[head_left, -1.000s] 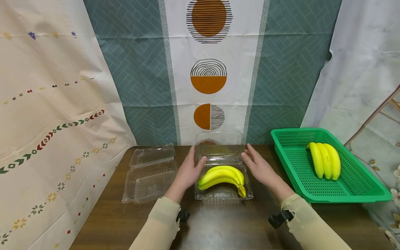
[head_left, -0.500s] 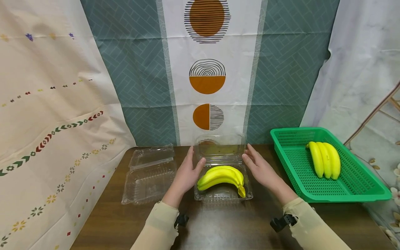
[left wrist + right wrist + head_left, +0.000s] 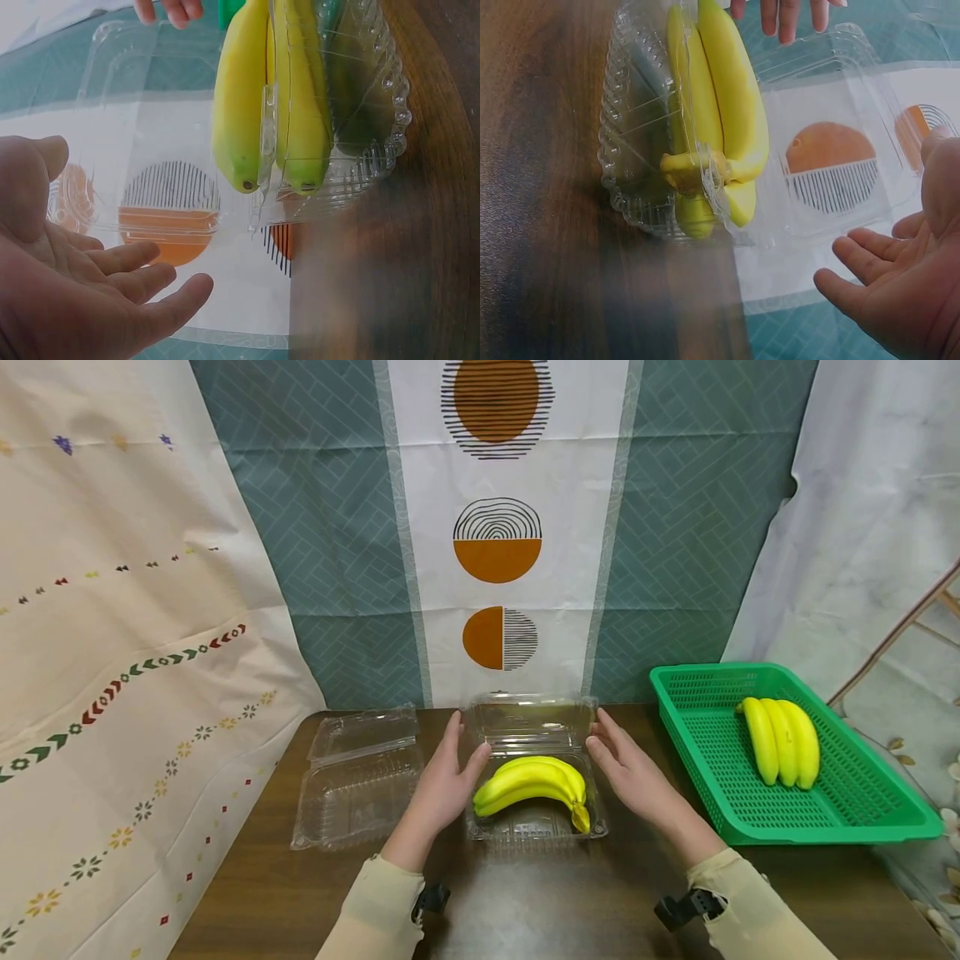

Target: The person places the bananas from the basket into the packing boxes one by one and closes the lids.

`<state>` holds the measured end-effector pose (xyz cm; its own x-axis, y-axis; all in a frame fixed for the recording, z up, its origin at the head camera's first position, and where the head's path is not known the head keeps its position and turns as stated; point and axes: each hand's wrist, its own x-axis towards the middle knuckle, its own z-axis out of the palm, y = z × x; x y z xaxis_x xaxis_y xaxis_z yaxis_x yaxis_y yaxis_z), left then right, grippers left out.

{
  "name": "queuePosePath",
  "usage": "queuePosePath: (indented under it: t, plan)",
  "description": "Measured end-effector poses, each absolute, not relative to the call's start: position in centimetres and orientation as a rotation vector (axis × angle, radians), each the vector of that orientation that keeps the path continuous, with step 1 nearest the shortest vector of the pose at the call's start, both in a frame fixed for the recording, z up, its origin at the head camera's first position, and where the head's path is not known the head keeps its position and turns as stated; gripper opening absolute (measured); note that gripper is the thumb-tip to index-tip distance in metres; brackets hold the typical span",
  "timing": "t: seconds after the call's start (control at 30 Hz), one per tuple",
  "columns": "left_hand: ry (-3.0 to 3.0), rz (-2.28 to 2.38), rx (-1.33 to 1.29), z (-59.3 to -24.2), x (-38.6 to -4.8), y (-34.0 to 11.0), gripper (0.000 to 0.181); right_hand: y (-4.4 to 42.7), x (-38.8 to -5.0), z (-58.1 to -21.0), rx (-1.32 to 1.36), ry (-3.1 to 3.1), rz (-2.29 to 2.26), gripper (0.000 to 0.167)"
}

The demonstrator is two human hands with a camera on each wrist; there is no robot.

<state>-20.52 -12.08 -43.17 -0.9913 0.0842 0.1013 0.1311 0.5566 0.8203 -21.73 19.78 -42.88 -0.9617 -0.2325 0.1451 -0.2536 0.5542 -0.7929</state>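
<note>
The left grip [image 3: 447, 777] and right grip [image 3: 633, 772] were spread, fingers loosely extended and thumbs apart, with nothing held. They flanked the raised lid [image 3: 528, 718] of a clear box [image 3: 525, 837]; whether any fingertip touched its sides could not be told. The box sat near the middle of the desk's [image 3: 555, 910] far edge, a bunch of bananas [image 3: 525, 781] lying in its base, stem toward the near right corner.

The box looked light, thin and springy, likely slick and easily creased, so its lid would best be taken by both side rims, with little squeeze. The bananas seemed heavier and firm; the stem or the whole curve offered the surest hold.

A second clear box [image 3: 363, 793] lay near the desk's far left corner, and a green basket [image 3: 720, 777] with another bunch [image 3: 783, 743] stood by the right edge.

The transparent plastic made rims and hinge hard to trace, the bananas hid much of the base, and both wrist views cut off the bunch at the top. The desk's near edge was out of frame.
</note>
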Motion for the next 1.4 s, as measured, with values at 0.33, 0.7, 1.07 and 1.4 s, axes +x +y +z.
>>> queuePosePath:
  t: [0.33,0.7,1.07,1.4]
  plan:
    - [-2.714,-1.443,-0.212,-43.1,-19.4,-12.1,0.093,19.9,-20.6,-43.0,0.439,-2.74,1.388,0.078]
    - [-2.714,-1.447,-0.202,-43.6,-18.3,-12.3,0.089,20.1,-19.5,-43.1,0.455,-2.733,1.393,0.074]
    - [-2.714,-1.422,-0.198,-43.9,-17.1,-12.5,0.085,20.2,-18.4,-43.5,0.445,-2.76,1.393,0.073]
    - [-2.73,-1.428,-0.197,-44.3,-16.1,-12.6,0.081,20.5,-17.4,-43.8,0.406,-2.826,1.34,0.071]
